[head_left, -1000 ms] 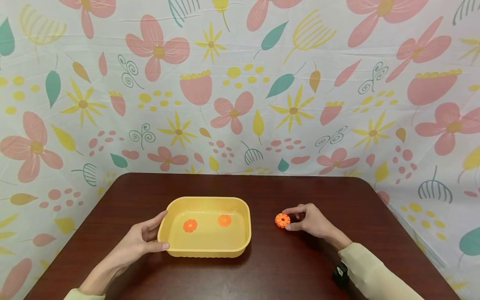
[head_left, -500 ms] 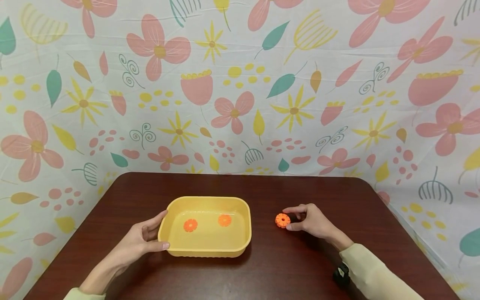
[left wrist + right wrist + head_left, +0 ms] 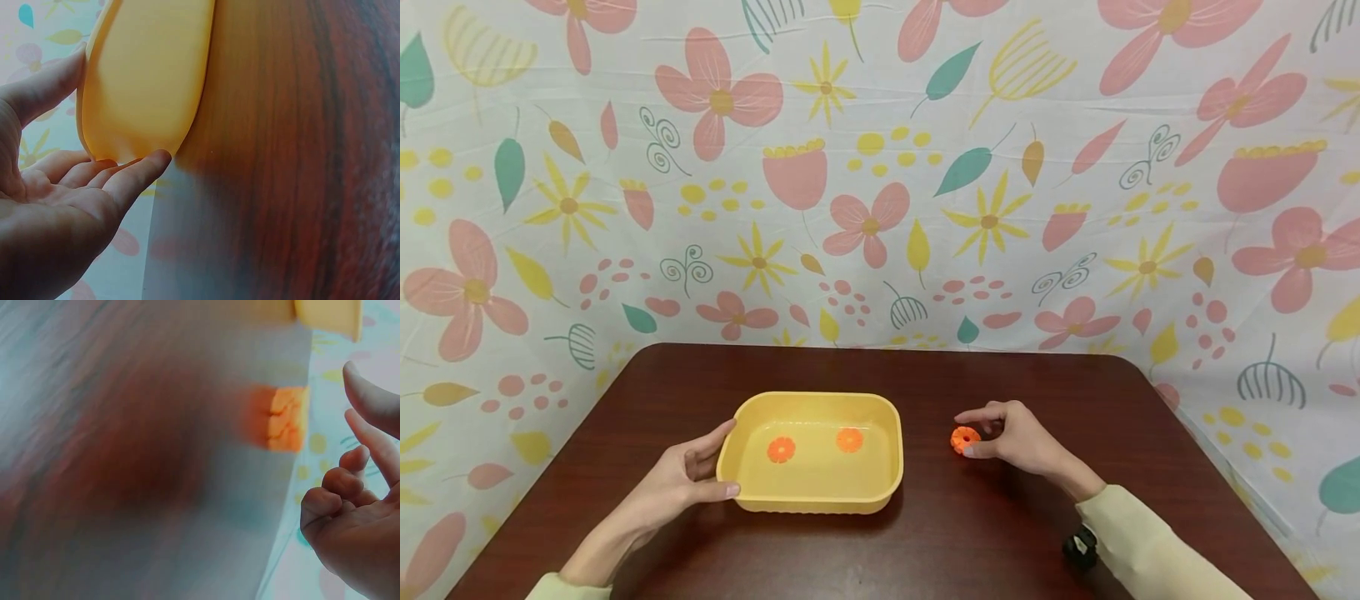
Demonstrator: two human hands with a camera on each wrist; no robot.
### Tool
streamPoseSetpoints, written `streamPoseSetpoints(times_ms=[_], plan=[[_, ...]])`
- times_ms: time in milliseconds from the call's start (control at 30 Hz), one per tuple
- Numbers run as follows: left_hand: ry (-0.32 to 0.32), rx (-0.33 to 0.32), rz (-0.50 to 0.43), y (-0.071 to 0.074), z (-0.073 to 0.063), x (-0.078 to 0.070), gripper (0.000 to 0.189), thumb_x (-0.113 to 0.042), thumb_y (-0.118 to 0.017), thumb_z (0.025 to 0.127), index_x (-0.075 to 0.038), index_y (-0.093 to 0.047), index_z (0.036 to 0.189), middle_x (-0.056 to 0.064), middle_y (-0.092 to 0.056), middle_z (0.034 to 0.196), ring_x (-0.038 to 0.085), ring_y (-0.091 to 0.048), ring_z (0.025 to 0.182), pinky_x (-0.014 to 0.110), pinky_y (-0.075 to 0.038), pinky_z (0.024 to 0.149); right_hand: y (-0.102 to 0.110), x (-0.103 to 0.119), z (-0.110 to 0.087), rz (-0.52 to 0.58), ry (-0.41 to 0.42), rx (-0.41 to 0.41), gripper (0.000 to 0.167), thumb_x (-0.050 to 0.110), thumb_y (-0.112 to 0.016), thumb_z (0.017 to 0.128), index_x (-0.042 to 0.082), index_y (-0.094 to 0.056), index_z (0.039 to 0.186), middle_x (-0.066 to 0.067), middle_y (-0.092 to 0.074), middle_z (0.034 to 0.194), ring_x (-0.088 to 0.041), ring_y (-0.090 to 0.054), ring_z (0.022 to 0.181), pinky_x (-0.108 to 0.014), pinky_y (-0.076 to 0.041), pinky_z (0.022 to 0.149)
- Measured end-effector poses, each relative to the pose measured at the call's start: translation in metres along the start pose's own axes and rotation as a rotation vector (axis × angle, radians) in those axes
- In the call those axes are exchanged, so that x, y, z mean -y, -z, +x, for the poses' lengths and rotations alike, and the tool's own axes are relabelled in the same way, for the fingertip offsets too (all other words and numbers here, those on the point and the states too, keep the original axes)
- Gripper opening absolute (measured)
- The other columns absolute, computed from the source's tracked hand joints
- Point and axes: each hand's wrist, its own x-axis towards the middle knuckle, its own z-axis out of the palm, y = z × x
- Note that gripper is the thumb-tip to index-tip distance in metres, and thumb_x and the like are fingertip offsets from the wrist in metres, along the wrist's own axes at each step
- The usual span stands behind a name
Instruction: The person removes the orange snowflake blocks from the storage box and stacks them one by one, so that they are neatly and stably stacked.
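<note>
My left hand grips the left end of a yellow plastic basin, thumb at the near corner and fingers toward the far one. In the left wrist view the fingertips lie along the wall of the basin. Two flat orange notched discs, one on the left and another farther right, lie on its floor. To the right of the basin, a short stack of orange notched discs rests on the table. My right hand hovers over that stack, thumb and index finger extended apart, other fingers curled, holding nothing.
A dark red-brown wooden table carries everything. Behind and at both sides hangs a white flower-print cloth. A black device is strapped at the right wrist by the pale sleeve.
My right thumb and index finger have come off the sides of the disc stack and shifted slightly left and over it. The stack, the basin and my left hand stay put.
</note>
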Motion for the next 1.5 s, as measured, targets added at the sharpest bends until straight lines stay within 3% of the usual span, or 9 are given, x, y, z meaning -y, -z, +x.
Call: streamPoseSetpoints(times_ms=[200, 400, 500, 700, 1000, 1200, 1500], plan=[[-0.002, -0.002, 0.000, 0.000, 0.000, 0.000, 0.096, 0.000, -0.078, 0.093, 0.002, -0.016, 0.167, 0.025, -0.023, 0.168, 0.035, -0.049, 0.142, 0.030, -0.053, 0.099, -0.009, 0.024, 0.008, -0.006, 0.061, 0.018, 0.039, 0.015, -0.093, 0.081, 0.007, -0.081, 0.118, -0.012, -0.054, 0.077, -0.020, -0.046, 0.072, -0.025, -0.036, 0.060], [0.003, -0.008, 0.003, -0.001, 0.000, 0.000, 0.096, 0.000, -0.078, 0.093, 0.003, -0.017, 0.167, 0.024, -0.023, 0.169, 0.042, -0.043, 0.144, 0.030, -0.053, 0.099, -0.022, 0.047, 0.019, -0.021, 0.165, 0.060, 0.036, 0.016, -0.093, 0.081, 0.011, -0.083, 0.115, -0.007, -0.051, 0.072, -0.017, -0.044, 0.070, -0.027, -0.036, 0.062], [0.004, -0.013, 0.004, -0.001, 0.001, -0.001, 0.096, 0.000, -0.078, 0.093, 0.002, -0.017, 0.166, 0.022, -0.024, 0.169, 0.043, -0.041, 0.145, 0.029, -0.053, 0.099, -0.030, 0.057, 0.024, -0.024, 0.204, 0.074, 0.035, 0.015, -0.093, 0.082, 0.009, -0.083, 0.115, -0.011, -0.052, 0.073, -0.018, -0.045, 0.070, -0.027, -0.038, 0.063], [0.000, -0.012, 0.007, -0.001, 0.001, 0.000, 0.096, 0.000, -0.078, 0.092, 0.003, -0.017, 0.166, 0.023, -0.024, 0.169, 0.041, -0.043, 0.145, 0.029, -0.053, 0.099, -0.044, 0.075, 0.032, 0.004, 0.226, 0.105, 0.037, 0.012, -0.093, 0.082, 0.005, -0.081, 0.117, -0.011, -0.056, 0.077, -0.020, -0.047, 0.072, -0.027, -0.039, 0.066], [-0.002, -0.006, 0.010, -0.001, 0.000, -0.001, 0.096, -0.001, -0.078, 0.093, 0.003, -0.016, 0.166, 0.025, -0.024, 0.168, 0.042, -0.044, 0.144, 0.030, -0.053, 0.099, -0.060, 0.089, 0.043, 0.008, 0.204, 0.163, 0.033, 0.013, -0.093, 0.082, 0.012, -0.083, 0.114, -0.008, -0.057, 0.078, -0.015, -0.048, 0.072, -0.026, -0.039, 0.065], [0.003, -0.006, 0.013, 0.000, 0.001, -0.001, 0.096, -0.001, -0.078, 0.093, 0.003, -0.016, 0.166, 0.025, -0.023, 0.168, 0.043, -0.043, 0.144, 0.030, -0.054, 0.098, -0.071, 0.097, 0.055, -0.012, 0.224, 0.193, 0.035, 0.015, -0.093, 0.082, 0.013, -0.083, 0.115, 0.000, -0.046, 0.071, -0.013, -0.042, 0.068, -0.026, -0.035, 0.064], [0.002, -0.003, 0.010, -0.001, 0.000, -0.001, 0.096, -0.001, -0.078, 0.093, 0.003, -0.017, 0.166, 0.026, -0.024, 0.168, 0.043, -0.046, 0.142, 0.031, -0.054, 0.098, -0.085, 0.103, 0.077, -0.023, 0.264, 0.277, 0.040, 0.005, -0.092, 0.081, 0.002, -0.080, 0.119, 0.006, -0.030, 0.065, -0.010, -0.027, 0.059, -0.025, -0.031, 0.061]])
